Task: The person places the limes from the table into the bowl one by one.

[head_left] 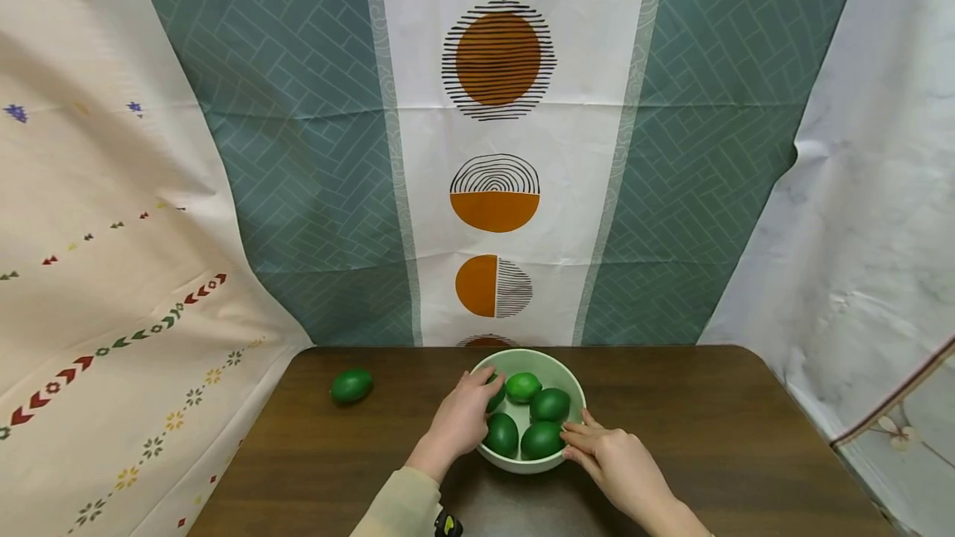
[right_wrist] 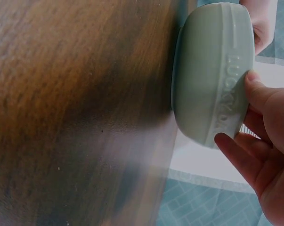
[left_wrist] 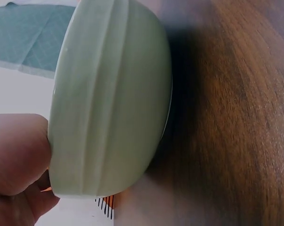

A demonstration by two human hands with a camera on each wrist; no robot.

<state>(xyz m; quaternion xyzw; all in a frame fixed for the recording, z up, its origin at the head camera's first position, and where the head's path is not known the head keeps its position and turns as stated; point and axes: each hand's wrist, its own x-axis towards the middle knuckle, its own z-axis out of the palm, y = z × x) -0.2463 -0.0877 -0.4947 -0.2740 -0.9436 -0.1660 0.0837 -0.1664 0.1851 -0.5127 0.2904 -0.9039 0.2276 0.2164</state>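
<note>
A pale green bowl (head_left: 522, 466) stands on the table and holds several green limes (head_left: 550, 404). My left hand (head_left: 467, 406) reaches over its left rim, the fingers curled around a lime (head_left: 496, 399) inside that they partly cover. In the left wrist view, the thumb of that hand is at the rim of the bowl (left_wrist: 104, 99). My right hand (head_left: 612, 458) holds the bowl's right rim, some fingers over it and one along the outer wall. Raised lettering marks the bowl (right_wrist: 217, 70) in the right wrist view.
Another lime (head_left: 351, 385) lies on the brown wooden table (head_left: 694, 429), at the far left. A patterned cloth (head_left: 298, 189) hangs behind the table. An embroidered cream cloth (head_left: 112, 272) drapes along the left side, and a pale cloth (head_left: 858, 272) along the right.
</note>
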